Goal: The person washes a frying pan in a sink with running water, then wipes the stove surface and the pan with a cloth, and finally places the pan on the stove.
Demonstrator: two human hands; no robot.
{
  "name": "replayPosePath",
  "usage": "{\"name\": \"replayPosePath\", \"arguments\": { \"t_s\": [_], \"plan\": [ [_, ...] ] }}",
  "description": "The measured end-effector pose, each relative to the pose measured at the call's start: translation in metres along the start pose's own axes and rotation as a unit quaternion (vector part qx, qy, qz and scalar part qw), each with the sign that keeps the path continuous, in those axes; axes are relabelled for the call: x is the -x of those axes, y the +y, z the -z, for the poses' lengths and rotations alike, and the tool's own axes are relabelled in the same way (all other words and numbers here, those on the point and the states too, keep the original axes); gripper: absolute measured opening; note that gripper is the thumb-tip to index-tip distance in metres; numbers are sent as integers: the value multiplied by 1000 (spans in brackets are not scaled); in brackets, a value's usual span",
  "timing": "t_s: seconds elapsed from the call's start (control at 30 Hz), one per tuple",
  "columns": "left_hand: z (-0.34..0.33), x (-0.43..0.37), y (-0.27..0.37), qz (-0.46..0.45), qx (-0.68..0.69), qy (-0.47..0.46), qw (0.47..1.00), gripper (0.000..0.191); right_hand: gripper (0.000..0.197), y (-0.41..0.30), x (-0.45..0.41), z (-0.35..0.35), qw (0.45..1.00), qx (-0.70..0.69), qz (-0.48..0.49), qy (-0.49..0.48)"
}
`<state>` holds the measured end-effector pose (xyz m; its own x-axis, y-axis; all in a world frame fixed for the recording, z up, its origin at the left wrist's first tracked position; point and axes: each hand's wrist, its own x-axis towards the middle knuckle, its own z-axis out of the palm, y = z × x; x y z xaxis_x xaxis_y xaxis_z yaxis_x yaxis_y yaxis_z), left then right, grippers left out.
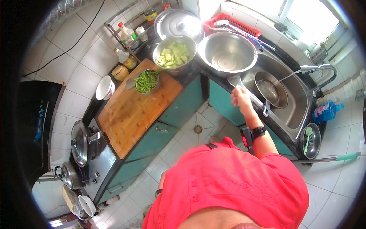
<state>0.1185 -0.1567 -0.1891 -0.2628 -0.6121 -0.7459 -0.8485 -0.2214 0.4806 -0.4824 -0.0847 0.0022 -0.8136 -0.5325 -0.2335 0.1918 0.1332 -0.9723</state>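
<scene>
My right hand (241, 97) is over the front edge of the sink (297, 114), empty, its fingers loosely curled. Just beyond it, a large stainless steel basin (228, 53) rests at the sink's left end with some clear water inside. In the sink, a long-handled metal pan (281, 98) stands under the faucet (320, 68), whose stream falls into it. The pan's handle points toward me, close to my right forearm. My left hand is out of view; only part of that arm and a wristband show beside my body.
A wooden cutting board (137, 114) carries a metal bowl of cut green beans (146, 81) beside a cleaver blade (131, 84). Behind is a basin of sliced pale-green vegetables (175, 54). A lidded pan (79, 143) sits on the stove. Blue bottle (326, 111) stands right of the sink.
</scene>
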Motion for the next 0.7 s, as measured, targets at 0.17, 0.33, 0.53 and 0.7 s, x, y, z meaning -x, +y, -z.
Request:
{"name": "replayPosePath", "arguments": {
  "t_s": [0.17, 0.33, 0.53, 0.7],
  "plan": [
    [-1, -1, 0, -1, 4, 6, 1000, 19, 53, -32, -54, 0, 980, -137, -102, 101],
    [-4, 2, -5, 4, 5, 9, 1000, 19, 41, -40, -69, -9, 972, -179, -51, 143],
    [-2, 2, -5, 4, 0, 10, 1000, 20, 35, -35, -83, -16, 958, -220, -14, 185],
    [2, -6, 2, -1, -5, 3, 1000, 20, 35, -38, -90, -20, 958, -217, -21, 188]
  ]
}}
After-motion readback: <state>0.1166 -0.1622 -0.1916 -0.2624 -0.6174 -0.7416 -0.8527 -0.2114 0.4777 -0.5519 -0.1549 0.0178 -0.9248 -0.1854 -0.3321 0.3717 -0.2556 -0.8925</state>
